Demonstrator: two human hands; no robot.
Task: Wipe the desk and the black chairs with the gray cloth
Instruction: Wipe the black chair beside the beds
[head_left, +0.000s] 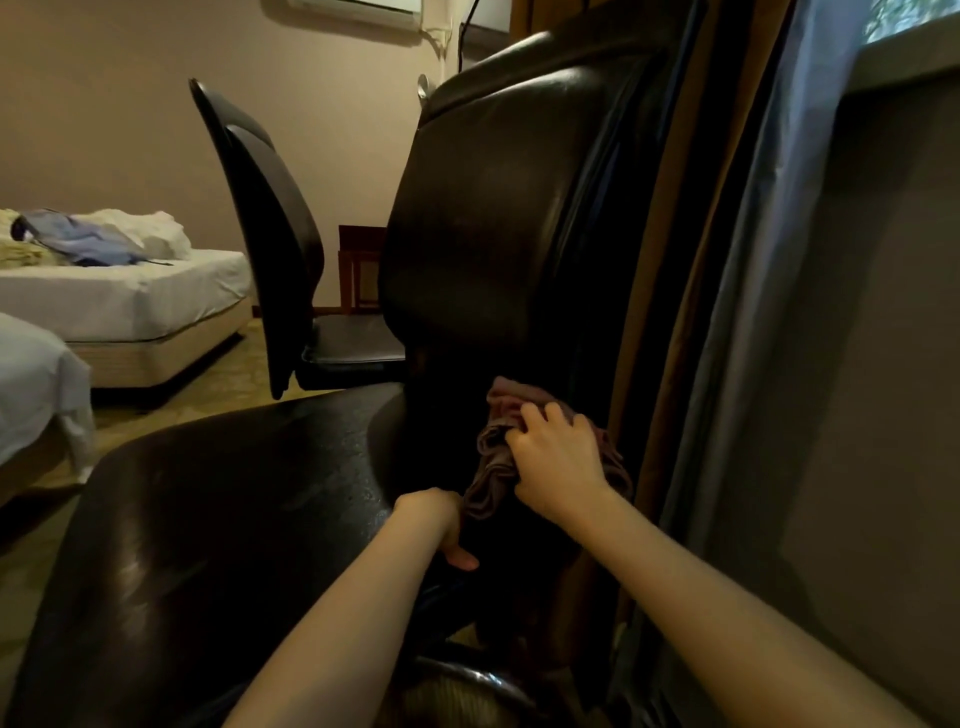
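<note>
Our right hand (558, 462) clamps the bunched cloth (493, 467) against the chair (493, 234) back; our left hand (439, 522) grips its seat's rear edge.

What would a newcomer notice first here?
The big glossy black chair fills the middle, its backrest towering up. Low on that backrest the right hand presses a bunched gray cloth, while the left hand touches the chair where seat meets back. A second black chair and a bed stand behind, left.

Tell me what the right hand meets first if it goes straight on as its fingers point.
The right hand grips the gray cloth; straight on, that likely meets the near black chair's lower backrest, though depth is unclear.
</note>
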